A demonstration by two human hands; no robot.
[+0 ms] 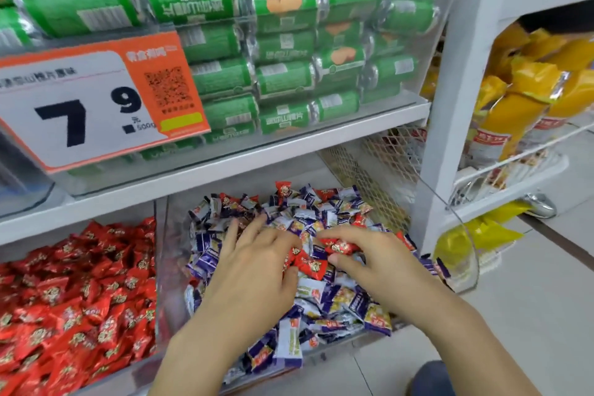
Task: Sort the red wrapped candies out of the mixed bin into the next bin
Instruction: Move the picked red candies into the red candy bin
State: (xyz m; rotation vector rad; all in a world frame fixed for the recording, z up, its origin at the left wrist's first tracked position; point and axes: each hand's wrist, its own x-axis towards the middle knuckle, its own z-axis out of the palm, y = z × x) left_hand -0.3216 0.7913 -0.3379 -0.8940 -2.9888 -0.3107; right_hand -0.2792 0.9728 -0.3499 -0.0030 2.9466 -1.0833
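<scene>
Head view: both hands are working low in the middle of the frame, inside the mixed bin (167, 267), because the red candies are lying scattered among the purple-and-white ones. The right hand (369, 262) is pinching one red candy (340, 247) between thumb and forefinger, the other fingers curling loosely. The left hand (257, 260) is lying half open on the pile, fingers spread; another red candy (310, 265) is touching its thumb, but I cannot tell if it is gripping it. The red bin (80, 299), at lower left just beside the mixed one, is waiting for them, already nearly full. Above, a price sign (80, 106) is leaning on green packs (283, 80).
</scene>
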